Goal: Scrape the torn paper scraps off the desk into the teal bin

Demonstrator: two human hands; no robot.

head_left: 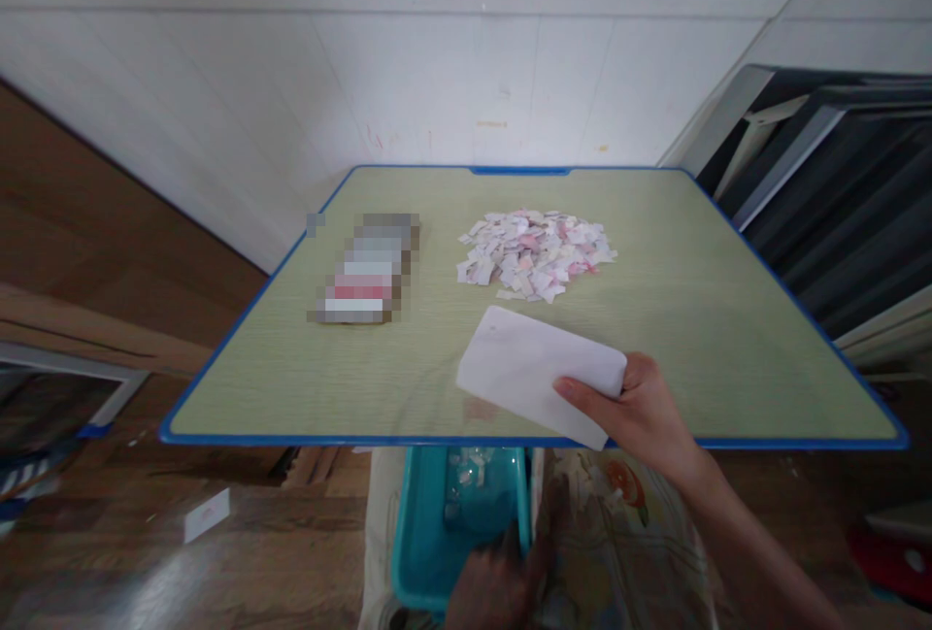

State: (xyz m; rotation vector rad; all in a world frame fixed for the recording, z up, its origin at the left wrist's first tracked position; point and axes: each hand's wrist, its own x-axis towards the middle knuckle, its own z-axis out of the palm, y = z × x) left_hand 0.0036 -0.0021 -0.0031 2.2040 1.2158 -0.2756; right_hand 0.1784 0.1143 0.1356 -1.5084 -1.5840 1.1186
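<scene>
My right hand [633, 407] grips the right end of a flat white rectangular card [535, 363], thumb on top and fingers beneath. The card is tilted over the front part of the table, with a small dark spot near its far corner. Beyond it lies a loose heap of small torn paper scraps [535, 251], mostly white with some pink. Below the table edge, my left hand [491, 586] is at the near right rim of a teal plastic basket [418, 552]. Its fingers are dark and blurred, so their grip is unclear. Some clear, shiny pieces [470, 465] lie inside the basket.
A pixelated oblong object [368, 266] lies on the left of the pale green table [728, 358], which has a blue edge. A white wall stands behind. Dark framed panels [837, 183] lean at the right. A paper piece [208, 515] lies on the wooden floor.
</scene>
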